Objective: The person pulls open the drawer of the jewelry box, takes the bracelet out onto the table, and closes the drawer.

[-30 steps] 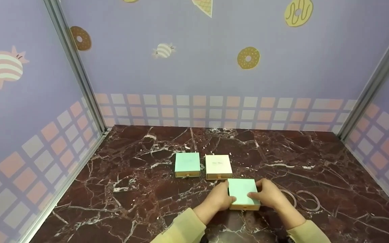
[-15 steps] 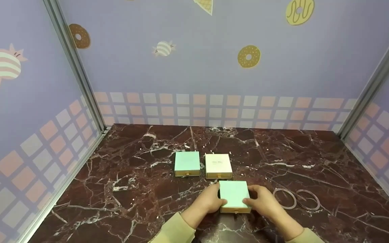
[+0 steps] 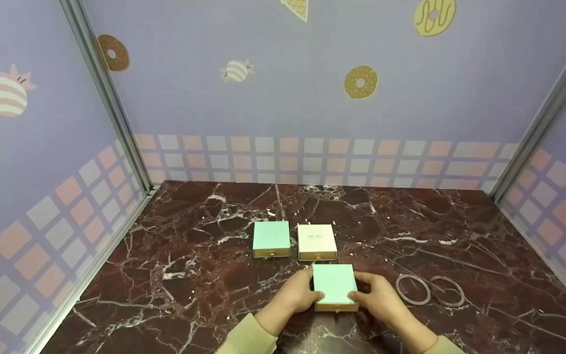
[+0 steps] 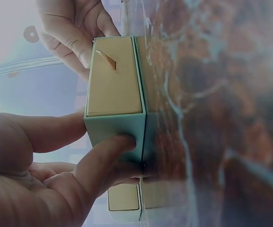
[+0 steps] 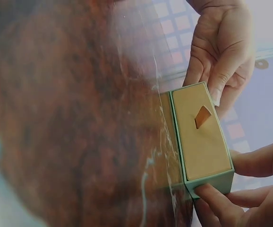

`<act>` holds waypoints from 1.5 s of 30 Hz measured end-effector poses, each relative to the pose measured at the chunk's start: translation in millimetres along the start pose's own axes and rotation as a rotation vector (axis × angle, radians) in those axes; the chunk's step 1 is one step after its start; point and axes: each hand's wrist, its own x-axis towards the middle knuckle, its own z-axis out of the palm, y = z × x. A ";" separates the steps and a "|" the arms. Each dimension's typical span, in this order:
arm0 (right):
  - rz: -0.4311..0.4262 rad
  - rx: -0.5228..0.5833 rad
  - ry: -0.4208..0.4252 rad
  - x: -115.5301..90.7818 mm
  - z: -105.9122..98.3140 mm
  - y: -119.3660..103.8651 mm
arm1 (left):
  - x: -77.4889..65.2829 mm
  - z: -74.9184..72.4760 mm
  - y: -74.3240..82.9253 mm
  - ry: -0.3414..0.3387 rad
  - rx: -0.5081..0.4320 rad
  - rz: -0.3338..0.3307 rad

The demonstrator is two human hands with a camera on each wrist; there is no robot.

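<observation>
A mint green drawer box rests on the tabletop near its front, its tan drawer front towards me with a small pull tab sticking out. My left hand grips the box's left side, thumb at the top near edge. On the opposite side my right hand holds it the same way. Both wrist views show fingers pressing the side walls and the drawer pushed in. Just behind stand a cream drawer box and, to its left, another green drawer box.
Two thin pale rings lie side by side to the right of my right hand. The dark red marbled table is enclosed by patterned panels at the back and sides. Small white specks are scattered around the rear boxes.
Both hands have slid the held mint green drawer box left and slightly towards me. The rings, partly covered by my right hand before, now show fully. The two rear boxes stay put.
</observation>
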 end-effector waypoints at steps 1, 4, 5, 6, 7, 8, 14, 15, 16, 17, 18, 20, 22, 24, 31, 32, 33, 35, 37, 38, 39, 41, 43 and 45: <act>0.000 -0.001 0.003 0.1 -0.1 0.5 | -0.2 -0.2 -0.3 0.002 0.001 0.003; 0.002 -0.004 0.008 0.6 -0.3 2.3 | -0.6 -0.5 -1.6 0.001 -0.006 0.014; 0.004 -0.001 0.012 0.6 -0.5 2.9 | -0.5 -0.7 -2.0 0.000 -0.011 0.017; 0.004 0.002 0.018 0.8 -0.4 3.6 | -0.3 -1.0 -2.4 0.000 -0.015 0.023; 0.006 0.012 0.023 0.8 -0.5 4.1 | 0.0 -1.5 -2.9 0.000 -0.022 0.026; 0.008 0.024 0.026 0.6 -0.6 4.5 | 0.4 -1.9 -3.3 -0.001 -0.029 0.027; -0.025 0.067 -0.002 0.4 -3.1 7.2 | 0.4 -3.5 -3.7 0.021 -0.045 0.026; -0.040 0.063 -0.012 0.8 -4.1 7.5 | 0.1 -3.7 -3.3 0.025 -0.041 0.022; -0.050 0.064 -0.025 1.4 -5.1 8.2 | -0.1 -3.5 -2.8 0.029 -0.035 0.018; -0.060 0.067 -0.037 1.9 -6.4 8.9 | -0.3 -3.3 -2.4 0.033 -0.026 0.015; -0.070 0.071 -0.050 2.5 -7.5 9.8 | -0.6 -3.2 -1.6 0.035 -0.016 0.009; -0.086 0.080 -0.076 3.4 -9.7 11.6 | -0.8 -3.1 -0.8 0.037 0.003 0.002; -0.095 0.102 -0.106 4.3 -11.4 13.7 | -0.6 -3.1 -0.6 0.039 0.020 0.007; -0.098 0.122 -0.138 4.9 -12.7 15.6 | 0.0 -3.1 -1.0 0.037 0.034 0.021; -0.125 0.144 -0.220 7.6 -15.8 18.8 | 1.8 -3.8 -2.4 0.023 0.048 0.023; -0.138 0.137 -0.231 8.2 -16.3 19.1 | 2.0 -3.8 -2.5 0.023 0.044 0.022; -0.151 0.126 -0.239 8.8 -16.7 19.5 | 2.3 -3.8 -2.6 0.025 0.038 0.027; -0.172 0.116 -0.257 9.8 -17.4 20.3 | 2.5 -3.7 -3.1 0.026 0.042 0.048; -0.182 0.118 -0.272 10.4 -17.9 20.8 | 2.3 -3.8 -3.4 0.025 0.047 0.063; -0.185 0.124 -0.280 10.7 -18.0 20.8 | 2.3 -3.9 -3.6 0.023 0.045 0.068; -0.185 0.131 -0.285 10.8 -18.0 20.8 | 1.9 -4.3 -3.3 0.021 0.044 0.072; -0.184 0.142 -0.288 10.9 -17.9 20.5 | 1.5 -5.0 -3.2 0.021 0.039 0.076; -0.188 0.129 -0.271 10.5 -17.6 19.8 | 1.4 -5.5 -2.9 0.021 0.028 0.072; -0.192 0.088 -0.238 9.6 -17.5 18.4 | 1.7 -5.4 -3.3 0.022 0.019 0.072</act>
